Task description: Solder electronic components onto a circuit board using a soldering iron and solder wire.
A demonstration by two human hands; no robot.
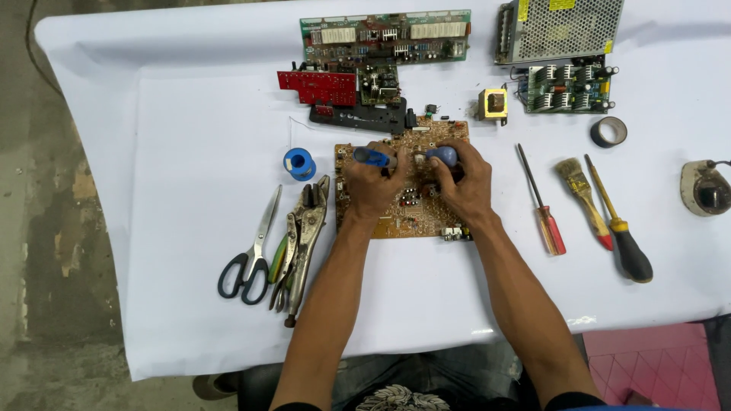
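We seem to be in an electronics repair workshop: around the brown circuit board (403,183) lie screwdrivers (542,204), pliers (304,236), solder (300,164) and spare boards (384,36).

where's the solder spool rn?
Head view: the blue solder spool sits on the white sheet left of the brown circuit board, just above the locking pliers.

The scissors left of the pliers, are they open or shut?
Shut. The scissors lie flat on the white table cover, blades together in one thin line, both black handle loops touching.

Scissors (250,257), pliers (303,236) left; screwdrivers (542,204), brush (582,196), tape roll (608,132) right.
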